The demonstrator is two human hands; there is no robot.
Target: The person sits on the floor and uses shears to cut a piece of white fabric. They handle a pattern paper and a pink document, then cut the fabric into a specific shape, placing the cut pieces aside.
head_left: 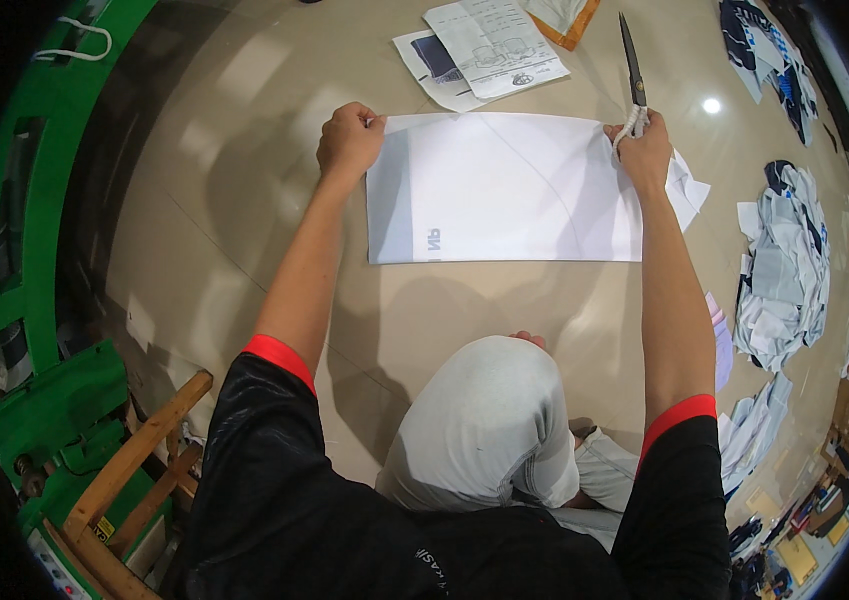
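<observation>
1. Head view, center: white cloth [504,190] spread flat-looking in a wide rectangle, upper middle of the frame, above the tiled floor [244,220]. Pale grey band down its left end, faint mirrored lettering near the lower left.
2. Head view, left hand [351,143]: at the cloth's upper left corner, fingers closed, pinching the edge.
3. Head view, right hand [644,150]: at the cloth's upper right corner, fingers curled around the pale handles of the scissors [634,85]; dark blades point to the top of the frame. Whether these fingers also grip the cloth, cannot tell. Crumpled white piece [685,192] just right of this hand.
4. Head view, top: printed papers [499,45] overlapping on the floor, orange-edged piece [572,28] to their right.
5. Head view, right side: scrap pile [784,275] at mid-height, dark-and-white scraps [774,60] in the upper right.
6. Head view, left side: green frame [9,330]; wooden chair [139,450] lower left.
7. Head view, bottom: person's knee in pale trousers [484,420], below the cloth.
</observation>
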